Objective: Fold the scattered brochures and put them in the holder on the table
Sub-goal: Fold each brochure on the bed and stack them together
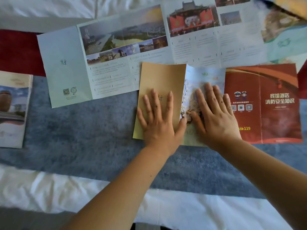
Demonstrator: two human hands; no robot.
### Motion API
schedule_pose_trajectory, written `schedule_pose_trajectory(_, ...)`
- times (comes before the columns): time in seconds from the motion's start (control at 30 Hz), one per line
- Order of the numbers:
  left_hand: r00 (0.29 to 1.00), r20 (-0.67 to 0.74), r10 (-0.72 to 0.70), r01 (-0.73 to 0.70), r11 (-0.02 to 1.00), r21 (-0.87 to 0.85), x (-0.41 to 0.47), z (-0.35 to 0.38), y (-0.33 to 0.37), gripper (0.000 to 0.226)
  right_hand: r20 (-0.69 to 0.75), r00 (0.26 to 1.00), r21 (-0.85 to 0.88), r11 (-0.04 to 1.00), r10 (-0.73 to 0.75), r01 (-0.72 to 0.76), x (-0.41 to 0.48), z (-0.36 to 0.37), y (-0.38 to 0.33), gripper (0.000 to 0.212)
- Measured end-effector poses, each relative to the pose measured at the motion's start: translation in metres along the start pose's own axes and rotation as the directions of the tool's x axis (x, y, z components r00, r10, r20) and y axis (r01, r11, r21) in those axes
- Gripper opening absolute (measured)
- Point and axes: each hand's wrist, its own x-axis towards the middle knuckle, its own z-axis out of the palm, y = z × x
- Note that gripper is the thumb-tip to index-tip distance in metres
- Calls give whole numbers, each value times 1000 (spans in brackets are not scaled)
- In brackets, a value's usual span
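— What is shown at the grip?

— No grip is closed on anything. The left hand (157, 118) is laid flat, fingers spread, on the tan panel (162, 80) of a half-folded brochure (204, 77); the right hand (214, 117) is pressed flat, fingers together, on the pale printed panel beside it. The two thumbs are nearly met at the crease (183, 90), where the tan panel's edge is seen slightly lifted.

— Which way is the brochure laid?

— Directly under both hands, on the blue runner (83, 130) of a bed. Its long axis is run away from the person, top end pointed toward the far side; the crease is run the same way, between the hands. Neither hand is nearer: one panel is covered by each.

— And the coming move?

— By judgement, the tan panel is to be flattened onto the pale one, so the fold is turned about that far-to-near line and the left hand is best placed for it.

— What is seen further out?

— A red leaflet (264, 103) is touched by the brochure's right edge, partly under the right hand. A long unfolded sheet (116, 52) is spread behind, slightly overlapped by the tan panel. A folded one (14, 110) is left well apart at the left edge. White bedding (49, 188) is seen near and far. The holder is not in view, and no counter is visible.
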Motion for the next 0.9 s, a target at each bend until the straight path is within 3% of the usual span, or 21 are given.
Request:
schedule_pose_trajectory(0.27, 994, -91, -52, 58, 996, 64, -2, 4, -20, 87, 58, 997, -107, 994, 41, -35, 2, -2, -27, 72)
schedule_pose_trajectory(0.6, 980, -127, -155, 168, 981, 101, -16, -24, -131, 87, 133, 976, -138, 972, -173, 191, 28, 18, -123, 73)
schedule_pose_trajectory(0.9, 934, -209, -291, 265, 954, -142, -32, -55, -222, 100, 174, 942, -84, 949, -286, 303, 48, 40, -216, 71)
